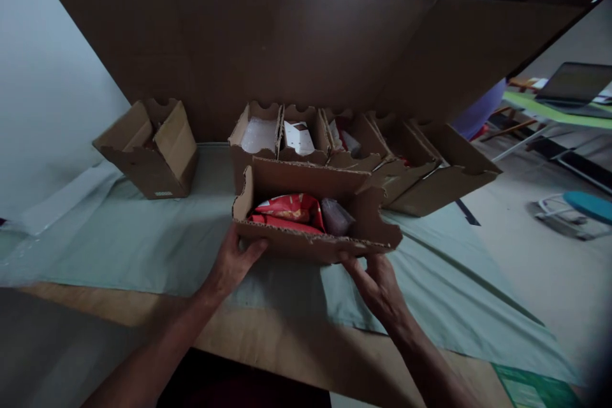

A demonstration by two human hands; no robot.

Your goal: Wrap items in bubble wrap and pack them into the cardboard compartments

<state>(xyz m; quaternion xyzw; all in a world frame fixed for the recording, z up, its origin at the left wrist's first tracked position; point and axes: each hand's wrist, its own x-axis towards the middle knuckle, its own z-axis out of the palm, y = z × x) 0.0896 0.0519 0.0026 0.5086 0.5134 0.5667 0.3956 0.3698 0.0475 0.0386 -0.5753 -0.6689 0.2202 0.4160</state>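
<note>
A small open cardboard box (310, 243) stands on the pale green cloth (143, 236) in front of me. Inside it lie a red packet (289, 209) and a clear plastic packet (336, 217). My left hand (233, 264) grips the box's near left corner, thumb pressed along its front wall. My right hand (375, 284) holds the near right part of the front wall from below, fingers curled against it. Both hands are closed on the box.
Behind it a row of several open cardboard boxes (335, 143) holds white and red items. Another cardboard box (153, 150) lies tipped at the left. A large cardboard sheet (287, 44) stands upright behind them. A laptop (571, 86) sits on a green table at right.
</note>
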